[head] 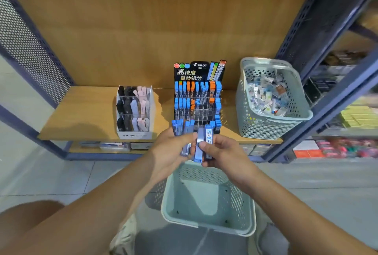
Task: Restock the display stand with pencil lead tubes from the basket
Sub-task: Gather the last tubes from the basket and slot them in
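Observation:
A black display stand with blue and orange capped lead tubes stands on the wooden shelf; several of its middle and lower slots hold nothing. My left hand grips a bunch of blue-capped lead tubes just in front of the stand's lower row. My right hand pinches a couple of blue tubes, one marked HB, right beside the left hand's bunch. Below my hands, on the floor, sits a pale green basket whose visible inside holds nothing.
A second green basket with several small packs stands on the shelf right of the stand. A white box of erasers stands left of it. Blue metal shelf posts rise at right and a mesh panel at left.

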